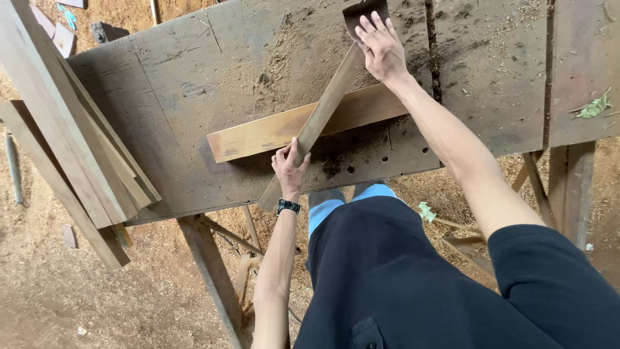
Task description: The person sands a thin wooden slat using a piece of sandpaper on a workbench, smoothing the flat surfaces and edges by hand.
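Observation:
A long narrow wooden strip [326,106] lies diagonally across a wider flat plank [258,134] on a dark workbench [187,84]. My left hand [289,168] grips the strip near its lower end, with a black watch on the wrist. My right hand [382,46] presses flat on the strip's upper end, fingers spread over a dark piece of sanding sheet [361,11] at the top.
Several long boards [71,136] lean stacked at the bench's left side. Sawdust covers the bench top and the dirt floor [97,291]. A wooden post [568,187] stands at the right. Small holes [381,158] dot the bench's near edge. Wood scraps lie under the bench.

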